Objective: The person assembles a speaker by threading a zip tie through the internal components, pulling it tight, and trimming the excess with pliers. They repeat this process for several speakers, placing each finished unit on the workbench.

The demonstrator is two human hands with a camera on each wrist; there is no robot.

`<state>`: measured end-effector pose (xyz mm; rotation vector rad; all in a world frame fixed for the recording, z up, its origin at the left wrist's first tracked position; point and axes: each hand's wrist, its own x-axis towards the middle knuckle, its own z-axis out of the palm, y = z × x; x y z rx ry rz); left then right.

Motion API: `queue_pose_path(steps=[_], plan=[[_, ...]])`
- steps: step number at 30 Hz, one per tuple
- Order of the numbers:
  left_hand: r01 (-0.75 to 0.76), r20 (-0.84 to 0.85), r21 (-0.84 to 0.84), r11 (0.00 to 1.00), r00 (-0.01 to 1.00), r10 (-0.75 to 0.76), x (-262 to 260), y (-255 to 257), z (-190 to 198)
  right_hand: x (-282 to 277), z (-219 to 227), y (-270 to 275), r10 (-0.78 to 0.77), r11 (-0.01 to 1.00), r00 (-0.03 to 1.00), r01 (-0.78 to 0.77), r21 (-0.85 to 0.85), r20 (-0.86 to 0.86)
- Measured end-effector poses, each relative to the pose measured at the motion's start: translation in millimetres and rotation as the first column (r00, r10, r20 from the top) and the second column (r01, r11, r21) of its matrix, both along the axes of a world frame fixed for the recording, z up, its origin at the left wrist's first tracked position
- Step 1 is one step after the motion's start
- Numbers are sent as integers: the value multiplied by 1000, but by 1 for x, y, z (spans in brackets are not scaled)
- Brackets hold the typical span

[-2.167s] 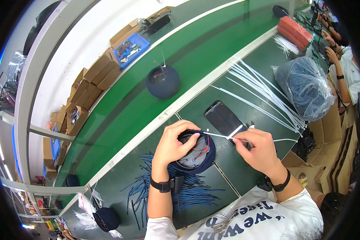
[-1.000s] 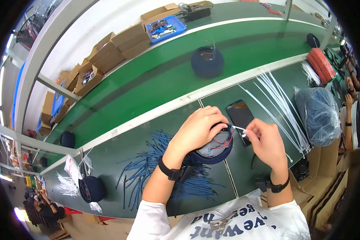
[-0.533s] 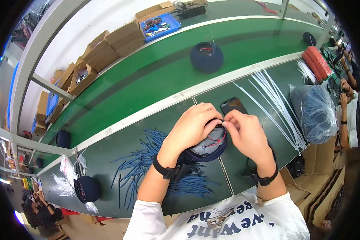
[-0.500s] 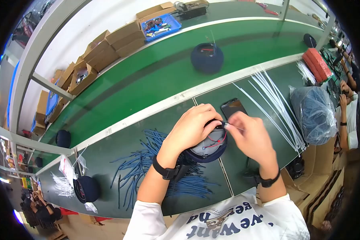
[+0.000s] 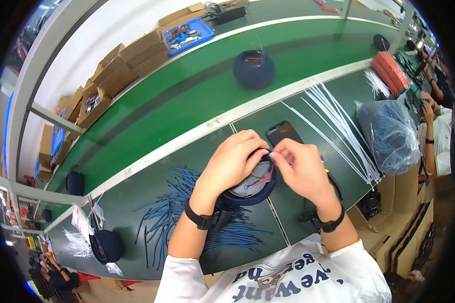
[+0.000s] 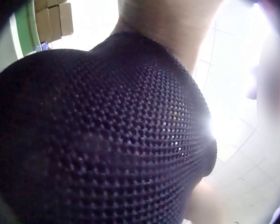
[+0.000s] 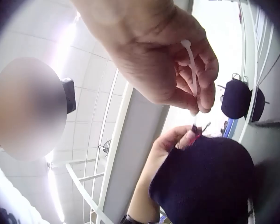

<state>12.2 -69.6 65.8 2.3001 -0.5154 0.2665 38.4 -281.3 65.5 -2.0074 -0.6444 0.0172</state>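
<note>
The left hand (image 5: 231,161) grips the rim of a round, dark blue fabric-covered piece (image 5: 253,196), whose opening shows a grey inside with red wires (image 5: 260,178). Dark mesh fabric (image 6: 130,126) fills most of the left wrist view. Thumb and fingertips of the right hand (image 5: 303,169) meet at the rim beside the left thumb. In the right wrist view the right hand (image 7: 154,56) pinches a white cable tie (image 7: 193,70) just above the dark blue piece (image 7: 205,179), its head end standing up past the fingers.
A phone (image 5: 284,133) lies behind the right hand. White ties (image 5: 341,131) and a bagged blue bundle (image 5: 389,136) are at the right, loose blue cords (image 5: 172,212) at the left. Another round piece (image 5: 254,69) sits on the green belt (image 5: 187,86); one more (image 5: 107,246) stands at the far left.
The right hand has come in from the right to the rim, beside the left thumb; the white tie between the hands no longer shows in the head view. The left hand keeps its grip.
</note>
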Motion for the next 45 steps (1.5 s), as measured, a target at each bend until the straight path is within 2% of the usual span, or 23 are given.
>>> queue_pose_path(steps=[1,4,8,13,17,20,21,24,25,31,35,38,39,45], plan=[[-7,-2,7,1000,1000,7,-1,2,1,0,0,1,3,1000,1000,-3,1,5],[-2,10,14,1000,1000,2,0,7,1,3,2,-22,-11,1000,991,11,1,-134],[-19,17,18,1000,1000,18,1,-3,-3,3,-10,1,-8,997,1000,7,72,6],[-43,-24,60,997,999,44,-3,6,5,3,-6,-21,-21,998,992,28,58,-124],[-37,-11,-28,999,999,37,1,-2,-1,1,-23,5,-36,983,999,38,180,-13],[-91,51,84,992,995,87,-2,2,9,-1,-11,-14,-43,987,990,63,149,-136],[-95,20,98,991,995,93,-2,7,10,2,-15,-22,-45,990,989,63,129,-137],[-33,-25,25,999,999,34,0,8,6,2,-26,-9,11,971,995,13,239,-98],[-59,-8,46,997,998,59,0,5,7,3,-30,-3,-12,975,999,3,222,38],[-29,0,13,1000,1000,29,1,4,4,4,-29,-15,-6,970,1000,10,242,-14],[-32,-17,18,999,999,32,0,-4,5,7,-35,1,-61,974,993,37,224,100],[-34,-32,33,999,999,35,-1,1,6,0,-25,-11,50,954,998,-34,297,-45],[-22,-19,28,999,1000,22,0,1,6,1,-27,-9,48,955,998,-37,294,-29],[-9,-8,3,1000,1000,9,1,-7,1,1,-39,2,-61,964,996,42,263,64]])
